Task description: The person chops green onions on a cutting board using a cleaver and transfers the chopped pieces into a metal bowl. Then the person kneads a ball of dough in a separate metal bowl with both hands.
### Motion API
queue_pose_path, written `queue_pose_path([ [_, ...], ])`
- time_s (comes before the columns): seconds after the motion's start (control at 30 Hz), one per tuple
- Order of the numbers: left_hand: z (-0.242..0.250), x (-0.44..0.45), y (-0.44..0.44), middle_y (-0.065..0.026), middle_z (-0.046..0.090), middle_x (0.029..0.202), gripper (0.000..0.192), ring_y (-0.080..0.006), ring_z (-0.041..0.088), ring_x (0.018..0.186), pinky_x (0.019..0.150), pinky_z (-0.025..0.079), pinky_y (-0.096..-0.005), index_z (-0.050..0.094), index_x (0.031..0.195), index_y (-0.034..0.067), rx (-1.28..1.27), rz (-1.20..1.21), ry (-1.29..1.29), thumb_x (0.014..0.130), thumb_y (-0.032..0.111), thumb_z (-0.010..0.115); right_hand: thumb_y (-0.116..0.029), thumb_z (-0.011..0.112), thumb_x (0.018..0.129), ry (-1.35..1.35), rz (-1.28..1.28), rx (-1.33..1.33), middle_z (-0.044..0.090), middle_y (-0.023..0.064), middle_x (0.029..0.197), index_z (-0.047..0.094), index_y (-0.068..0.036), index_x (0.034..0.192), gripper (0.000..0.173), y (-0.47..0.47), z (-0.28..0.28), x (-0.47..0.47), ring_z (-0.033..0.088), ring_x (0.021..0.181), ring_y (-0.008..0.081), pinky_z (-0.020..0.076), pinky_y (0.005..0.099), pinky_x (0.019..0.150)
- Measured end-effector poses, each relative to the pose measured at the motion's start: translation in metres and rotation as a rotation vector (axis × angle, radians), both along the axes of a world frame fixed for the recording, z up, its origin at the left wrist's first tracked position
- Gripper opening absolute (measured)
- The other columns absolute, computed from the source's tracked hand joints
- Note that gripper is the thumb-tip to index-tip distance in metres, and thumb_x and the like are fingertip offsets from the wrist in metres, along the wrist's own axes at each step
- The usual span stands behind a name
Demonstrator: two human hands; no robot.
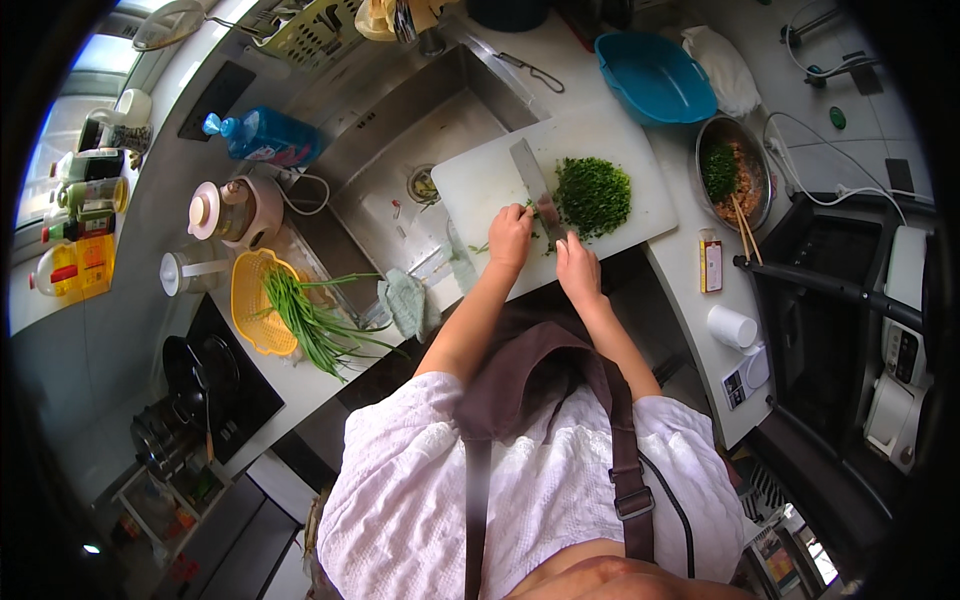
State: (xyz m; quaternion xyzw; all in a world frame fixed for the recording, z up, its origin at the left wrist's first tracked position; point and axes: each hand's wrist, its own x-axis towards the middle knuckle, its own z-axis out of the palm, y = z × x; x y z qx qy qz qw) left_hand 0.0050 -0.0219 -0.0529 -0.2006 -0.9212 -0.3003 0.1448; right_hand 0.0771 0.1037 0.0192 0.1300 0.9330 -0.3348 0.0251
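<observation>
On a white cutting board (480, 172) lies a pile of chopped green leafy stalks, likely chives (594, 196). Just left of the pile stands a cleaver (536, 180), its broad blade running away from me. My right hand (579, 268) is closed at the cleaver's near end; the handle is hidden in it. My left hand (513, 234) rests on the board left of the blade, fingers bent, with small green bits at the fingertips; whether it grips them is unclear. Long uncut chives (307, 315) hang over the side of a yellow plastic basket (244, 300) at the left.
The board's left part overlaps a steel sink (390, 240). A cloth (409, 304) lies at the sink's near edge. To the right are a blue plastic basin (652, 79) and a metal bowl (733, 217) of minced filling and chopped greens, with chopsticks (744, 229). Scissors-like utensil (531, 71) lies behind.
</observation>
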Motion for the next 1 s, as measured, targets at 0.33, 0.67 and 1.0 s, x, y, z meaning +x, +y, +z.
queue_pose_path([
  [0.33, 0.008, 0.003, -0.007, -0.0055, 0.058, 0.086, 0.014, -0.0233, 0.057, 0.079, 0.065, 0.049, -0.0354, 0.063, 0.087, 0.007, 0.071, 0.046, -0.036, 0.073, 0.008, 0.064, -0.020, 0.051, 0.093, -0.155, 0.070, 0.143, 0.062, 0.0235, 0.071, 0.052, -0.003, 0.102, 0.019, -0.005, 0.008, -0.010, 0.061, 0.070, 0.0439, 0.0474, 0.0516, 0.061],
  [0.67, -0.006, -0.001, -0.017, -0.0046, 0.053, 0.084, 0.013, -0.0218, 0.055, 0.079, 0.064, 0.049, -0.0332, 0.059, 0.083, 0.008, -0.119, -0.150, 0.035, 0.070, 0.008, 0.059, -0.011, 0.050, 0.089, -0.243, 0.159, 0.288, 0.064, 0.0208, 0.070, 0.050, -0.003, 0.111, 0.023, -0.014, 0.009, -0.019, 0.065, 0.069, 0.0390, 0.0517, 0.0492, 0.063],
  [1.0, -0.007, -0.001, -0.016, -0.0044, 0.052, 0.085, 0.012, -0.0206, 0.055, 0.082, 0.067, 0.049, -0.0306, 0.059, 0.083, 0.008, -0.133, -0.131, 0.056, 0.070, 0.009, 0.057, -0.016, 0.055, 0.090, 0.052, 0.050, -0.113, 0.063, 0.0234, 0.077, 0.055, 0.002, 0.098, 0.019, 0.009, 0.001, -0.030, 0.061, 0.077, 0.0425, 0.0473, 0.0489, 0.061],
])
